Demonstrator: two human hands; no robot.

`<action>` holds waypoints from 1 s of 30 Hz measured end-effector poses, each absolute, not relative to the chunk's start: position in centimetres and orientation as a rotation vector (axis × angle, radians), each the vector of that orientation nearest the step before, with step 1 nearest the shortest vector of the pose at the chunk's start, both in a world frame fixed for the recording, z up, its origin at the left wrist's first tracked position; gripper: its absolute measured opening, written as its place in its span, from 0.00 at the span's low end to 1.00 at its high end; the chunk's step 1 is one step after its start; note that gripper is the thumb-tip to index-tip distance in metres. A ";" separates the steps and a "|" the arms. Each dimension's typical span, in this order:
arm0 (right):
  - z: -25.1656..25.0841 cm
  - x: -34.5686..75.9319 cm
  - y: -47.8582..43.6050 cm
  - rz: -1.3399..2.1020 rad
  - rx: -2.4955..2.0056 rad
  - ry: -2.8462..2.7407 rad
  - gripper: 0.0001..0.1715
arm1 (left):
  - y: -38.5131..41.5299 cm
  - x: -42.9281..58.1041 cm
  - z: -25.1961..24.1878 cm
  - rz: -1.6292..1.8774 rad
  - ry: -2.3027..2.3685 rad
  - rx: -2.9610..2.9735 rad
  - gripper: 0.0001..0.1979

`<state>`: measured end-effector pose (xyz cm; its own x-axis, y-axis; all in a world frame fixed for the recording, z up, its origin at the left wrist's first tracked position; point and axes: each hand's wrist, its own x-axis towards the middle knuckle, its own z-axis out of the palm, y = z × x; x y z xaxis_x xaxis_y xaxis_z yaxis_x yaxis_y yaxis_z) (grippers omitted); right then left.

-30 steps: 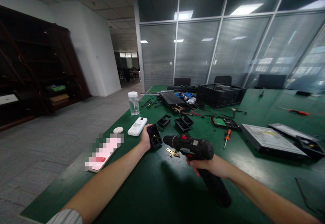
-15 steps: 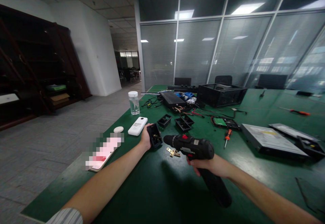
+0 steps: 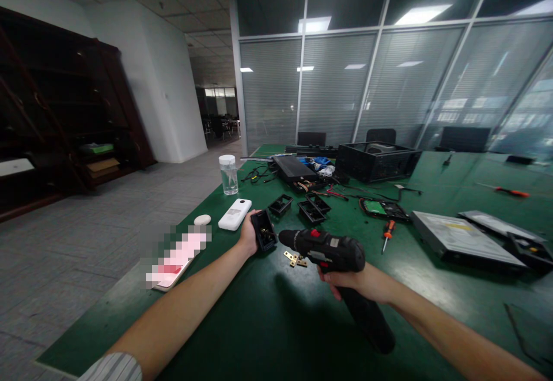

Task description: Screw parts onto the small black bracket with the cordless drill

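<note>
My left hand [image 3: 248, 233] is closed on the left side of a small black plastic box [image 3: 264, 232], tilted so its open face turns toward the drill. Brass-coloured pieces show inside it. My right hand [image 3: 349, 280] grips a black cordless drill [image 3: 328, 248] by its handle. The drill's chuck points left at the box, close to its right edge; the bit is not clearly visible. On the table below the chuck lie several small brass plates [image 3: 294, 259]. Beyond the box stand several similar black boxes [image 3: 311, 211].
A white device [image 3: 234, 215], a phone [image 3: 177, 260] and a clear jar [image 3: 228, 176] lie to the left. An orange screwdriver [image 3: 388, 231], a disc drive [image 3: 464, 240] and an opened green circuit board [image 3: 375, 208] sit right. A black case [image 3: 378, 162] stands at the back.
</note>
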<state>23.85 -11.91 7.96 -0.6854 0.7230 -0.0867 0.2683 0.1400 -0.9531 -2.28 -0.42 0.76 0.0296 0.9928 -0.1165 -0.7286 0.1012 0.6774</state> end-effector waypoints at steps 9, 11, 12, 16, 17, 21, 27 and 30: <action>8.0 23.8 -11.9 1.564 -0.948 -2.013 0.11 | -0.4 -2.3 0.8 1.382 0.677 0.514 0.14; 8.0 23.8 -11.9 1.563 -0.951 -2.022 0.11 | -0.4 -2.3 0.8 1.389 0.672 0.520 0.14; 7.9 23.8 -11.9 1.561 -0.953 -2.026 0.11 | -0.4 -2.3 0.9 1.392 0.673 0.518 0.14; 7.8 23.9 -11.8 1.551 -0.961 -2.032 0.11 | -0.6 -2.2 1.1 1.390 0.686 0.484 0.13; 7.8 23.9 -11.8 1.551 -0.960 -2.033 0.11 | -0.6 -2.2 1.1 1.389 0.690 0.475 0.13; 7.6 23.9 -11.8 1.573 -0.951 -2.003 0.11 | -0.7 -2.2 1.2 1.394 0.686 0.470 0.12; 7.8 23.8 -11.9 1.569 -0.986 -2.017 0.14 | -0.8 -2.1 1.3 1.411 0.681 0.475 0.12; 8.0 23.8 -11.9 1.559 -0.997 -2.027 0.14 | -0.8 -2.1 1.3 1.412 0.685 0.492 0.12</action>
<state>23.81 -11.94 7.97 -0.6682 0.7357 -0.1109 0.2961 0.1262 -0.9468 -2.10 -0.76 1.30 0.0220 0.9899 -0.1398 -0.7223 0.1124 0.6824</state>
